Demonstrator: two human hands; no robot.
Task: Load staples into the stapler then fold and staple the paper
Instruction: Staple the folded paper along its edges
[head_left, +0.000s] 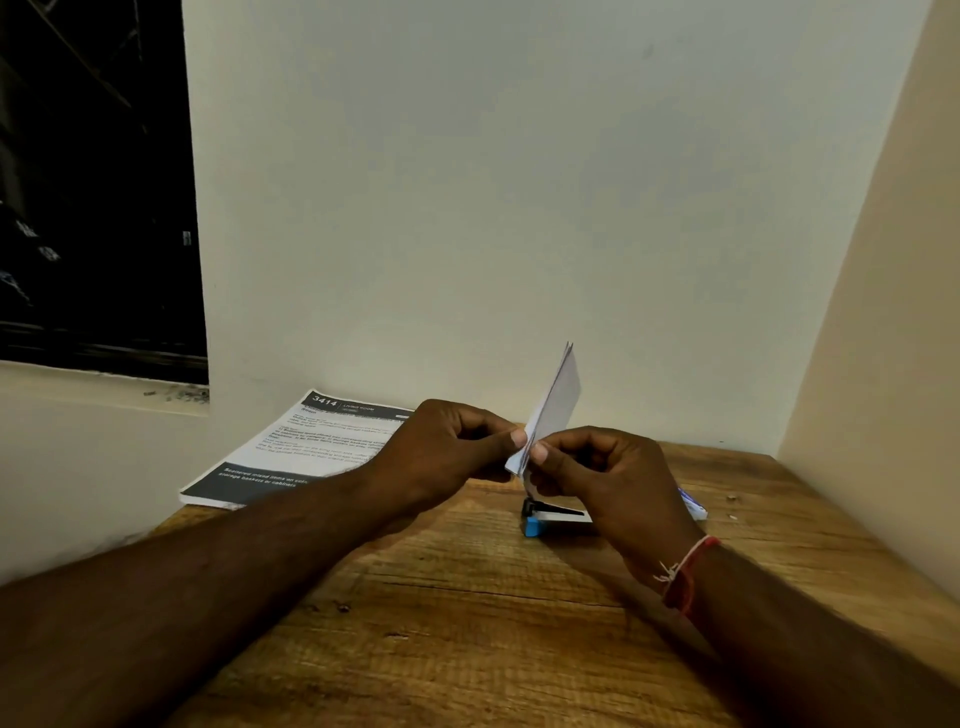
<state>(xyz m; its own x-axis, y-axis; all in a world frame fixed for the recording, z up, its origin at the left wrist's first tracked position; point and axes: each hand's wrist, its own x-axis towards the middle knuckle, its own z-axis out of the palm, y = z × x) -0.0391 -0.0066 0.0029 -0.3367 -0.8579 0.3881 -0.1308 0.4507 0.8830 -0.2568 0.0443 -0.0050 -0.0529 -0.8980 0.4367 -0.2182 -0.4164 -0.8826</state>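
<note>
A folded white paper (558, 397) stands nearly upright above the table, pinched at its lower end between both hands. My left hand (452, 441) grips it from the left with thumb and fingers. From the right, my right hand (608, 478) pinches the same lower edge. Under the right hand a small blue and white stapler (545, 517) lies on the wooden table, partly hidden by the hand. A small blue and white box (693, 504) peeks out behind the right wrist.
A stack of printed sheets (291, 457) with a dark header lies at the table's back left, overhanging the edge. The wooden table (467, 623) sits in a corner, with a wall behind and another on the right. A dark window is at far left.
</note>
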